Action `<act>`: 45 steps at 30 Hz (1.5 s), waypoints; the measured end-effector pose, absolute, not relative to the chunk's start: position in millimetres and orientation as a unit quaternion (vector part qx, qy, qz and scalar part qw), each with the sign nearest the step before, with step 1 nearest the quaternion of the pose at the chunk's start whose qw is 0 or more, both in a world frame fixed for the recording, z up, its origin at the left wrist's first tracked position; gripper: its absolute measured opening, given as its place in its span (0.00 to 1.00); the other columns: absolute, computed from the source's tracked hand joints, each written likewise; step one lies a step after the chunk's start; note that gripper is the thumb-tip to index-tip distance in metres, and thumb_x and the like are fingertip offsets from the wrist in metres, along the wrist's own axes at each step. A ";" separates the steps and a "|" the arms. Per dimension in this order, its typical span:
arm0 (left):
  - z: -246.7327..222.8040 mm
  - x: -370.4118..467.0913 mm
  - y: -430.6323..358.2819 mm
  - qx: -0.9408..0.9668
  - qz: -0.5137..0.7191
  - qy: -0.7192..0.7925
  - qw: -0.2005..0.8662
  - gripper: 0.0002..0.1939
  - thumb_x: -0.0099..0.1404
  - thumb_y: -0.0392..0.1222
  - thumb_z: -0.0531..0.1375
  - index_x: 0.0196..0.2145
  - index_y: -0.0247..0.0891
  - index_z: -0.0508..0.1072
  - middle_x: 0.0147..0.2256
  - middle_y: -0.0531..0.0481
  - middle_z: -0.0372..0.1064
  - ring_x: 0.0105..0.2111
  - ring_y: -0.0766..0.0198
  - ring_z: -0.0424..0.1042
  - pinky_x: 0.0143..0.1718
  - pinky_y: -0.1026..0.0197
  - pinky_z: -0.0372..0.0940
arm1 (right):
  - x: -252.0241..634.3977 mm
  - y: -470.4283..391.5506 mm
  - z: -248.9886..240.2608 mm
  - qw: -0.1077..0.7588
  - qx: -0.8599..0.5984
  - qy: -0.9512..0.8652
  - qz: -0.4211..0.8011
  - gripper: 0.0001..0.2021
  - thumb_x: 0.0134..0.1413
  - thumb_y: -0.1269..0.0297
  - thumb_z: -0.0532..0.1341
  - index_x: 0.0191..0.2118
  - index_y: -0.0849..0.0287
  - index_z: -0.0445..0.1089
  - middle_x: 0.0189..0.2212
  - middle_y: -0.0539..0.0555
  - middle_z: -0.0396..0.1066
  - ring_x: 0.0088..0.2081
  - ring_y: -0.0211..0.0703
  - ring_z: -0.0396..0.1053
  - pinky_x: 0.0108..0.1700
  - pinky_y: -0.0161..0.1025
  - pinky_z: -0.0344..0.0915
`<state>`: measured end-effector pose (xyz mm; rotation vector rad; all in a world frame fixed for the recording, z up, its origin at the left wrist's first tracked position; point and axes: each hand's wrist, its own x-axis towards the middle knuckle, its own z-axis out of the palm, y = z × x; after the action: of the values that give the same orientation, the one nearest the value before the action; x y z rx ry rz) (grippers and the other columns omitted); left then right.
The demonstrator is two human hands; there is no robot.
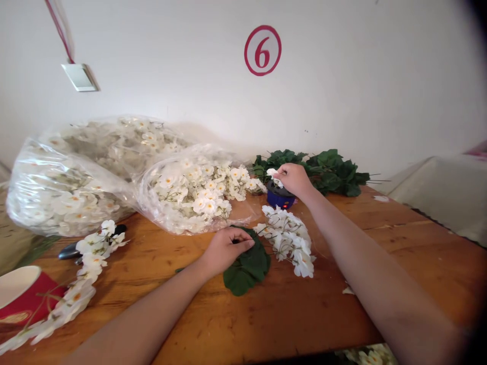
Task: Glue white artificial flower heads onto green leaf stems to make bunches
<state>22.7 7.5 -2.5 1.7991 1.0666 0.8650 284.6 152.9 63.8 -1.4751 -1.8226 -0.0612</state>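
Observation:
My left hand [227, 249] pinches a cluster of green artificial leaves [248, 271] just above the table. Farther back, my right hand [294, 178] has its fingertips closed on a small white artificial flower [275, 177]. That flower is over a round dark blue pot [280, 196] with a black top and a small red light. A spray of white flowers with yellow centres [289, 238] lies on the table between my two hands, just right of the leaves.
Clear plastic bags [68, 187] full of white flowers fill the back left. Bundled green leaves [333, 170] with wire stems lie behind the pot. At the left are a red paper cup [32, 299], a long flower strand [85, 279] and a dark-handled tool [68, 251].

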 end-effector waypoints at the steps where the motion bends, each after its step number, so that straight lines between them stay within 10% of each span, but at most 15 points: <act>1: -2.4 22.7 7.6 0.721 0.344 0.427 0.424 0.10 0.59 0.46 0.62 0.30 0.36 0.77 0.30 0.49 0.74 0.32 0.63 0.70 0.33 0.64 0.62 | 283.9 153.7 62.0 0.382 -0.578 -0.720 -0.021 0.09 0.50 0.63 0.62 0.25 0.62 0.72 0.27 0.53 0.72 0.30 0.39 0.65 0.34 0.34 0.56; 27: -5.4 20.6 8.3 0.733 0.334 0.420 0.418 0.11 0.60 0.47 0.61 0.31 0.36 0.76 0.29 0.51 0.73 0.30 0.65 0.68 0.32 0.65 0.61 | 286.6 131.6 100.1 0.616 -0.499 -0.596 -0.131 0.09 0.52 0.61 0.61 0.25 0.59 0.68 0.25 0.51 0.66 0.28 0.40 0.62 0.34 0.38 0.58; 35: -2.9 20.8 7.2 0.736 0.334 0.423 0.409 0.10 0.60 0.47 0.61 0.31 0.37 0.76 0.30 0.51 0.73 0.31 0.65 0.69 0.33 0.65 0.61 | 276.7 135.6 89.5 0.442 -0.574 -0.689 -0.007 0.08 0.47 0.61 0.64 0.24 0.59 0.71 0.21 0.51 0.69 0.25 0.39 0.62 0.31 0.37 0.55; 45: -2.4 20.4 7.0 0.736 0.336 0.417 0.416 0.10 0.60 0.46 0.61 0.31 0.37 0.76 0.30 0.50 0.73 0.31 0.64 0.69 0.33 0.64 0.62 | 272.0 137.2 82.1 0.450 -0.574 -0.683 0.040 0.09 0.45 0.59 0.65 0.25 0.60 0.72 0.21 0.51 0.69 0.25 0.40 0.64 0.31 0.38 0.57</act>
<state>20.4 7.0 -2.4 1.8474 1.0463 0.8427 272.0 137.2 82.1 -1.4188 -1.6878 0.0988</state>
